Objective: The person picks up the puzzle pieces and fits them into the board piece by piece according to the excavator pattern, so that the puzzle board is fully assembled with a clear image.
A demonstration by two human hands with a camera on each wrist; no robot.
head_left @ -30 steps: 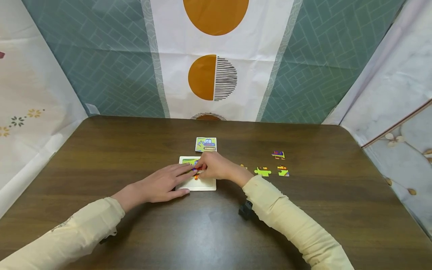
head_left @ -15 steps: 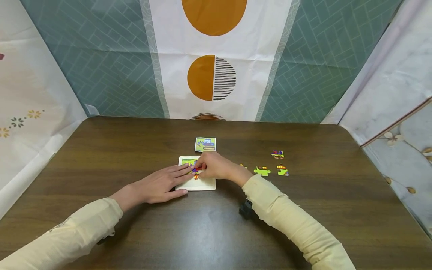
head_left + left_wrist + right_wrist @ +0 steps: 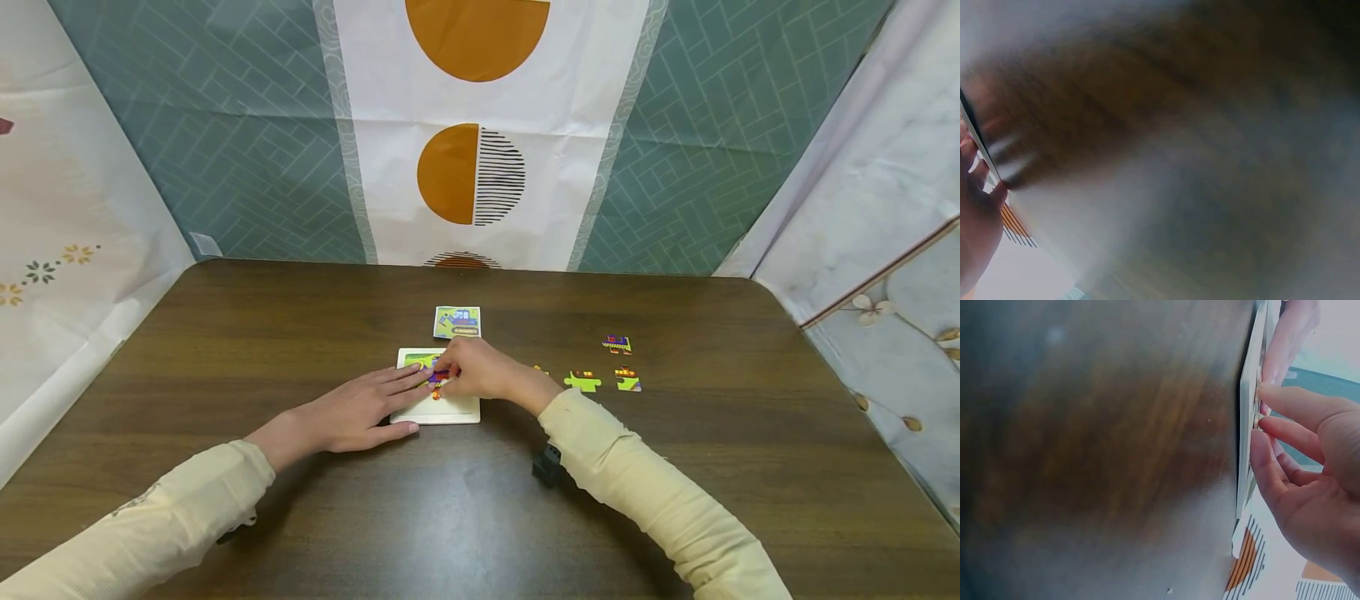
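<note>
Right hand pinches a purple-and-red jigsaw piece on the white puzzle tray; left hand lies spread across its left edge

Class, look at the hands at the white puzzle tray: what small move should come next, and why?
Probably the right hand should press the purple-and-red piece down: its fingers appear to pinch that piece over the white tray, while the left hand rests on the tray's left side, perhaps steadying it.
</note>
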